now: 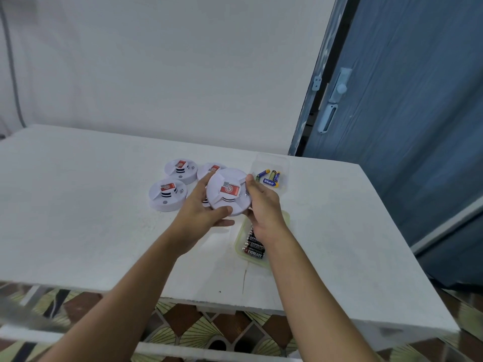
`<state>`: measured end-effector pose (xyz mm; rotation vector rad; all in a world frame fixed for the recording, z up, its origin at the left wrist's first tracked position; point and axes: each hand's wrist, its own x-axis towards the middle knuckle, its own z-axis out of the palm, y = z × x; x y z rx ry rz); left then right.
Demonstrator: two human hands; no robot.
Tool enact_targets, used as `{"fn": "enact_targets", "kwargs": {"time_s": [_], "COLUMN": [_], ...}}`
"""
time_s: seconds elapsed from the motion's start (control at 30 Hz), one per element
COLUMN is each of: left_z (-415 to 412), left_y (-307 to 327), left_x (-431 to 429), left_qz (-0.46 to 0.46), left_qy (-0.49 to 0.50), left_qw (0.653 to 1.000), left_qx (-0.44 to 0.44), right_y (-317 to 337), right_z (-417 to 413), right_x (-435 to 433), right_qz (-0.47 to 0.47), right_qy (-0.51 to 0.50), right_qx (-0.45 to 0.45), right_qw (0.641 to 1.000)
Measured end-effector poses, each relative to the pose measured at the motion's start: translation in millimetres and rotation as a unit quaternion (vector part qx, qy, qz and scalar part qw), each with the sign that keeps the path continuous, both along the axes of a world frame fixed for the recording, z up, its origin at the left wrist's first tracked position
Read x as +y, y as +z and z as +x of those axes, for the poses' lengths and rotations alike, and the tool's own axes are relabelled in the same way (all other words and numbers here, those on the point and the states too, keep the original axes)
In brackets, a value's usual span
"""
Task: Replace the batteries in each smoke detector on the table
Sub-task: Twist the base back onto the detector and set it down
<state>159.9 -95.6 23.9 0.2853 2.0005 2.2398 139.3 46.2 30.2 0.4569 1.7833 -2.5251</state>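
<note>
I hold a round white smoke detector (pixel 226 192) with a red label above the table, tilted toward me. My left hand (pixel 200 211) grips its left and lower rim. My right hand (pixel 262 205) grips its right rim. Three more white detectors lie on the table: one at the left (pixel 167 195), one behind it (pixel 180 171), and one (pixel 210 169) partly hidden behind the held detector. A clear tray (pixel 283 168) at the back holds several blue and yellow batteries (pixel 270 177). A nearer tray (pixel 239 248) holds several black batteries (pixel 254 246), partly hidden by my right wrist.
The white table (pixel 91 218) has bare surface to the left and along its front edge. A white wall stands behind it. A blue door (pixel 405 100) is at the right. Patterned floor tiles show below the table's front edge.
</note>
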Motion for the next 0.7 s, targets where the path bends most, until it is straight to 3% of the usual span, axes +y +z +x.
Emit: {"fn": "enact_targets", "kwargs": {"time_s": [0.7], "left_z": [-5.9], "left_y": [-6.8], "left_x": [-6.5], "left_qz": [-0.003], "left_qy": [0.020], "left_qw": [1.000], "left_qx": [0.021], "right_y": [5.1], "right_z": [1.0], "right_x": [-4.7], "right_qz": [-0.009], "right_qy": [0.026], "right_qx": [-0.005], "right_qw": [1.000]}}
